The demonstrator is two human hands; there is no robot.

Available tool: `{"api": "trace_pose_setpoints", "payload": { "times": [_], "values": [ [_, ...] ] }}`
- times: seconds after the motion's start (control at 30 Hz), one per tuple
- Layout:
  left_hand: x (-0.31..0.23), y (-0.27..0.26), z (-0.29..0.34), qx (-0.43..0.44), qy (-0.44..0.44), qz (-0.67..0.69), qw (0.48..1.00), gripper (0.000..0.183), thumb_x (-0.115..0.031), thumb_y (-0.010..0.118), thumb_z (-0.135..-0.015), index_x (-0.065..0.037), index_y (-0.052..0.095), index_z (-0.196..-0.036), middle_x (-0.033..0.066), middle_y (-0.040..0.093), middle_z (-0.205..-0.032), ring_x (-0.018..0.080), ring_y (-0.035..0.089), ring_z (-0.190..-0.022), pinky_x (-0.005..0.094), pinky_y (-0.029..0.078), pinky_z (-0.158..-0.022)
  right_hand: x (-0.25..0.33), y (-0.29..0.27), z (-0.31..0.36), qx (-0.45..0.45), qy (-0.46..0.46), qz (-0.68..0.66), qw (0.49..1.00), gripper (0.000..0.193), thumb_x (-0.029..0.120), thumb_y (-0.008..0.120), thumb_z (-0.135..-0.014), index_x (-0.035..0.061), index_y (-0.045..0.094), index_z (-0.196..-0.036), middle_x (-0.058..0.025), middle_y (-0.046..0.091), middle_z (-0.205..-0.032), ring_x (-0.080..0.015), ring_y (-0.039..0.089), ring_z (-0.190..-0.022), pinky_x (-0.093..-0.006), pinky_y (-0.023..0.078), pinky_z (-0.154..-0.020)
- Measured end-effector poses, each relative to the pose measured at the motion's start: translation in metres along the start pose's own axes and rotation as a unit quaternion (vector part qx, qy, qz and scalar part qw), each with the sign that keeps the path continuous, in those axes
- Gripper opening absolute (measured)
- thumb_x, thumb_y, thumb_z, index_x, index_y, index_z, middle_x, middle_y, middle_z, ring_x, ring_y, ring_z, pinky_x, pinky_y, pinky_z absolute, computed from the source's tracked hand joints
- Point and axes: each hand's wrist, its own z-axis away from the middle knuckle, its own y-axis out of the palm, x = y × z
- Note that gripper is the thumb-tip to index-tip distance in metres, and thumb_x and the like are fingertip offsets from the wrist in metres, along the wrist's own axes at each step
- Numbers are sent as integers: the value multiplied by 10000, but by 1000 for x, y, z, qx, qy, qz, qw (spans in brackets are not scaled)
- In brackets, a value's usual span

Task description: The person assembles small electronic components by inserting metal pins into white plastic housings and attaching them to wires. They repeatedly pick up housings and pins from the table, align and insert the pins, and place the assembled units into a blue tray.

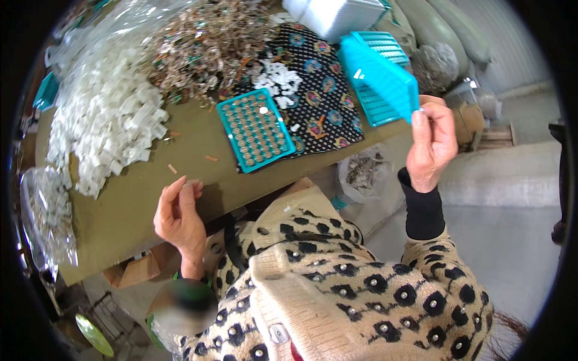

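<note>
My right hand [432, 141] pinches the near corner of a thin teal plastic tray [385, 81] between thumb and fingers. That tray is tilted up over a stack of teal trays [373, 105] at the table's right edge. My left hand [180, 216] hovers by the table's front edge, fingers curled in to the thumb; whether anything is pinched there is hidden. Between the hands a teal tray [293, 146] lies flat, its rows of round pockets filled with small brownish round pieces. One round white spot shows near its upper right.
Small white plastic pieces [111, 114] heap on the table [138, 198] at left, clear and brownish pieces [211, 48] behind. White bits [278, 83] lie on a patterned dark cloth [319, 90]. White trays [337, 18] stand far right. A tub [364, 174] sits below the edge.
</note>
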Motion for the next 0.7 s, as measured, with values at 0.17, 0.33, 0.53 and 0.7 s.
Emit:
{"api": "trace_pose_setpoints", "payload": {
  "times": [0.17,0.33,0.53,0.7],
  "values": [
    [0,-3,1,4,1,13,1000,117,46,584,-932,54,645,-1032,128,687,-858,165,669,-756,261,556,-685,-14,-40,9,-40,-112,333,935,152,-63,644,-807,13,546,-895,-123,592,-892,-280,584,-786,-351,482,-697],
    [-1,-3,0,18,11,-2,1000,124,47,576,-938,48,637,-1046,134,685,-856,173,660,-751,271,554,-682,-60,-25,34,47,-93,449,888,179,-3,668,-746,73,527,-826,-88,570,-861,-295,571,-850,-426,430,-735],
    [-2,-2,0,17,3,-22,1000,127,47,573,-939,50,634,-1050,134,683,-857,174,658,-758,273,550,-688,-111,10,34,85,-95,431,893,164,51,658,-734,95,511,-789,-70,520,-790,-288,540,-791,-427,392,-675],
    [-4,-1,1,7,-3,-41,999,128,47,578,-936,58,633,-1052,135,683,-857,176,659,-752,269,550,-687,-121,24,19,136,-43,439,887,114,105,645,-785,62,541,-764,-106,554,-810,-326,559,-805,-460,439,-680]
  ]
}}
